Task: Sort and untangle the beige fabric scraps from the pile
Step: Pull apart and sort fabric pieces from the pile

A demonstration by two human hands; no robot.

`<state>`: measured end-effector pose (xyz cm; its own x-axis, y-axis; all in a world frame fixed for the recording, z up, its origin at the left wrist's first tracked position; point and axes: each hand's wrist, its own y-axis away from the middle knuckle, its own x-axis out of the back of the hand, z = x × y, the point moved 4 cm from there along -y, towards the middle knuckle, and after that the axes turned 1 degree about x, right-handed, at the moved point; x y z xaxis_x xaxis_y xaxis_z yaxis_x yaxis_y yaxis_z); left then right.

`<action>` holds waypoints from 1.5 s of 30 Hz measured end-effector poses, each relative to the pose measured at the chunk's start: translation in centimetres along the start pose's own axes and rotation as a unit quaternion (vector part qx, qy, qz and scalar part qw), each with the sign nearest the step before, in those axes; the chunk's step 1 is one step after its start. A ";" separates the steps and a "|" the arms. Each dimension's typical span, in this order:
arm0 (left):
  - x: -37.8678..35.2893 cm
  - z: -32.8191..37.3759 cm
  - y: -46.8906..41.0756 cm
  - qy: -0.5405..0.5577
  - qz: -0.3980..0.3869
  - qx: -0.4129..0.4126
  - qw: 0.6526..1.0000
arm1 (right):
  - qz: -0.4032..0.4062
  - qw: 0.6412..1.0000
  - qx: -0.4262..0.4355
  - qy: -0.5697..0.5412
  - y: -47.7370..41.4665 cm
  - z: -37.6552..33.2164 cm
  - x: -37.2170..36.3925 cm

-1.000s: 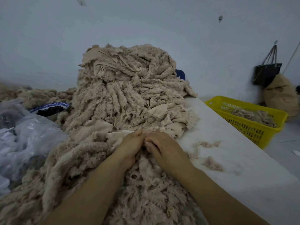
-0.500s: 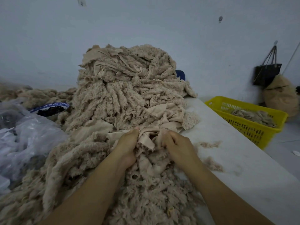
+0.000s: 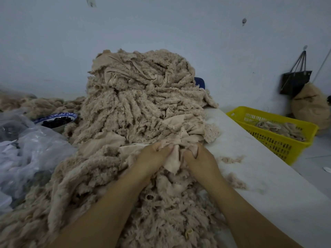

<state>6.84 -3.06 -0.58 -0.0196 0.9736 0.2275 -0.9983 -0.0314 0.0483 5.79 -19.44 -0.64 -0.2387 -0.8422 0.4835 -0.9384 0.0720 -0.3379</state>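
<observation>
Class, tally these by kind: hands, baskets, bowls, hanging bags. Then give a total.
Hands: 2 (left hand, right hand, both gripping beige scraps)
Yellow basket: 1
Blue-rimmed bowl: 1
Black hanging bag: 1
Total: 5

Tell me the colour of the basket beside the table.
Yellow; the basket shows best in the head view.

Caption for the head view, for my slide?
Left hand and right hand grip a beige scrap at the foot of the pile; yellow basket at right.
</observation>
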 end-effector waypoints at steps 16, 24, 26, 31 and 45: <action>-0.2 -0.2 0.4 0.410 0.001 0.165 0.897 | -0.066 0.962 -0.064 0.256 -0.5 2.0 0.0; 0.6 0.1 0.1 0.417 -0.024 0.164 0.894 | 0.049 0.962 -0.060 0.260 -0.7 2.0 2.1; 0.2 0.3 0.3 0.374 -0.056 0.162 0.912 | 0.115 0.970 0.048 0.209 0.0 -0.3 1.6; -0.1 0.5 1.1 0.253 -0.112 0.140 0.951 | 0.054 0.972 0.184 0.139 0.7 -2.4 -0.1; 1.5 2.2 0.8 0.414 -0.099 0.034 0.904 | -0.008 0.958 0.036 0.285 -1.6 2.1 0.2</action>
<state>6.18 -2.12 1.97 0.0974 0.7959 -0.5976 -0.9817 0.1757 0.0740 7.76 -20.82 -1.73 -0.3422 -0.4119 0.8446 -0.9281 0.0079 -0.3722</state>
